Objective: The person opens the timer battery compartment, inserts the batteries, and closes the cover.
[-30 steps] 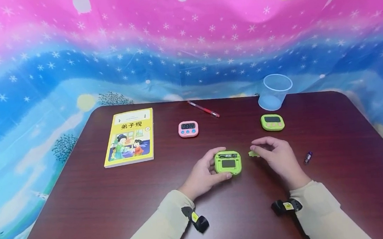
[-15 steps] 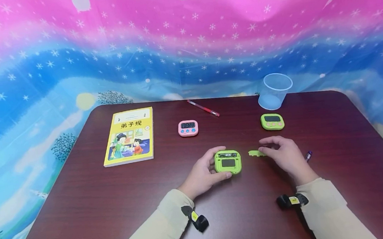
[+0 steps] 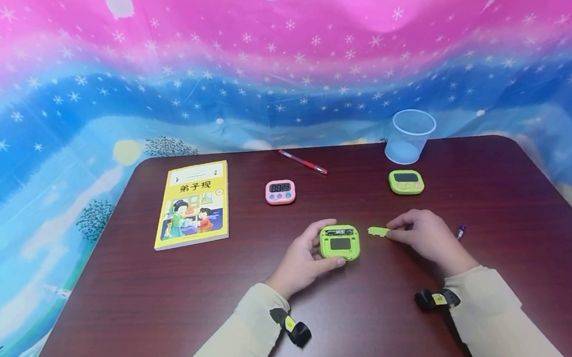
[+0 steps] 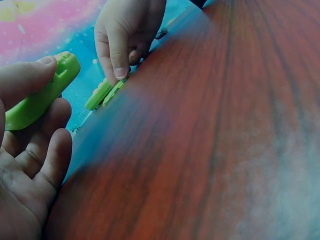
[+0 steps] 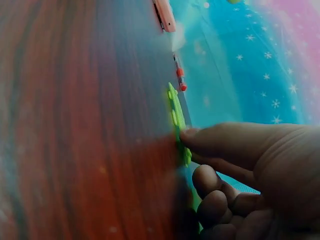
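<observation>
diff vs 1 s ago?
The right hand slid slightly right and toward the person, keeping the green cover pinched, now flat on the table. The left hand still grips the green timer; everything else unchanged.

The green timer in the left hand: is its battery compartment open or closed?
Open. The green timer lies back-up with its battery slot exposed, and the right hand pinches the detached green cover beside it.

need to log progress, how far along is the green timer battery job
Done: the battery cover is off the green timer, whose open back faces up. In hand: the left hand grips the timer, and the right hand presses the cover on the table. A small battery lies by the right wrist. Left, judging by that: whatever goes in the bay, and the cover back on.
</observation>
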`<state>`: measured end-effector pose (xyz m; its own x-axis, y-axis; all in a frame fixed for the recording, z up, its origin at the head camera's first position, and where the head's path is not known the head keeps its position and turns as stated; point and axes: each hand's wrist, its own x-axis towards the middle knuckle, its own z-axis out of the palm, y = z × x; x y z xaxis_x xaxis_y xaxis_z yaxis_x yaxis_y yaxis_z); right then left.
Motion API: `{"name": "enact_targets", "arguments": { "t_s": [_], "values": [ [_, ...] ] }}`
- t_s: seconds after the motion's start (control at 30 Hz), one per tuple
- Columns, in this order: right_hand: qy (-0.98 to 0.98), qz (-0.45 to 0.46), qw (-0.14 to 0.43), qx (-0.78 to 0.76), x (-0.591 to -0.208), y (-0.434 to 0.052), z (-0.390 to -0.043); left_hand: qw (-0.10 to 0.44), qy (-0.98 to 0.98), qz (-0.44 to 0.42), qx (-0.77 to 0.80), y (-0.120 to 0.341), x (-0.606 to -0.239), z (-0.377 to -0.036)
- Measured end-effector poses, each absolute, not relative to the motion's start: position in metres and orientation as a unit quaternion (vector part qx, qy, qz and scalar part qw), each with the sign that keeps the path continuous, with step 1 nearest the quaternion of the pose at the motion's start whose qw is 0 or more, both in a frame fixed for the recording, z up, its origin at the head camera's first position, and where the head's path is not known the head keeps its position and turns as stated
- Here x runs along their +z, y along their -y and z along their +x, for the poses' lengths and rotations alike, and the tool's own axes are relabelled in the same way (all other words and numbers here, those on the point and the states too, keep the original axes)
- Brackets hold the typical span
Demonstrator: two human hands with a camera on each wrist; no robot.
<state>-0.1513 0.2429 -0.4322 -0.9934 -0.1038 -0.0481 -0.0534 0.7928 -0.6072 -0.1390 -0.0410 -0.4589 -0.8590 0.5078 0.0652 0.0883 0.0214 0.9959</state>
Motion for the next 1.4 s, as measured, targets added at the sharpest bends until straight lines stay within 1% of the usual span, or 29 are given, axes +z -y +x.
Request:
{"name": "enact_targets", "arguments": {
  "t_s": [0.23,0.53,0.7,0.87,1.03,1.23,1.4],
  "values": [
    [-0.94,-0.047,0.044,-0.335,-0.434,-0.24,-0.152,0.156,-0.7,0.214,0.664,0.04,-0.459,-0.139],
    [-0.865,-0.035,0.024,-0.5,-0.432,-0.224,-0.145,0.158,-0.705,0.216,0.657,0.04,-0.457,-0.139],
    [-0.837,-0.048,0.002,-0.545,-0.425,-0.209,-0.136,0.157,-0.706,0.222,0.654,0.04,-0.457,-0.139],
    [-0.837,-0.081,-0.005,-0.542,-0.42,-0.197,-0.131,0.155,-0.715,0.232,0.642,0.041,-0.456,-0.139],
    [-0.852,-0.102,-0.027,-0.513,-0.422,-0.19,-0.13,0.155,-0.726,0.24,0.626,0.041,-0.456,-0.14],
    [-0.861,-0.09,-0.037,-0.499,-0.423,-0.184,-0.129,0.156,-0.733,0.24,0.617,0.04,-0.457,-0.139],
    [-0.849,-0.077,-0.046,-0.521,-0.425,-0.178,-0.128,0.152,-0.732,0.244,0.618,0.039,-0.458,-0.138]
  ]
}}
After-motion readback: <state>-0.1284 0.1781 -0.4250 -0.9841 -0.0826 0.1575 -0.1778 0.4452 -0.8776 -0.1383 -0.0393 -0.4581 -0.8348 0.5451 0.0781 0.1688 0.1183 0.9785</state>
